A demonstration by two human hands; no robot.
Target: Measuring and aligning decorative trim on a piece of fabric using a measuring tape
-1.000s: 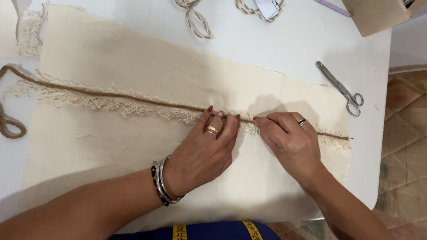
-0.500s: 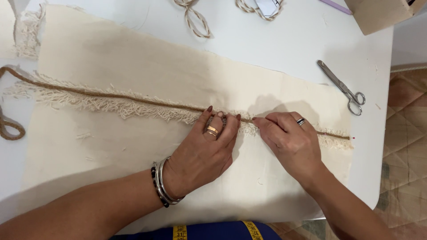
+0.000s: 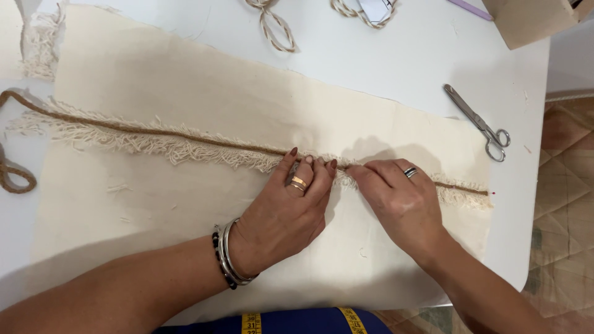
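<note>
One package in view: a brown cardboard box at the far right corner of the white table, cut off by the top edge of the frame, so only its lower corner and two plain sides show. It sits tilted to the table's edge, beyond the scissors. Surface looks bare kraft brown; no label visible on the part in view. No signs or screens anywhere in the frame.

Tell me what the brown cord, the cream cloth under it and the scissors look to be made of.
Brown cord: likely jute or similar rough fibre, matte and twisted. Cream cloth: plain woven, unbleached cotton or canvas by its look, matte, with frayed fringe along the cord. Scissors: all metal, silvery and shiny.
</note>
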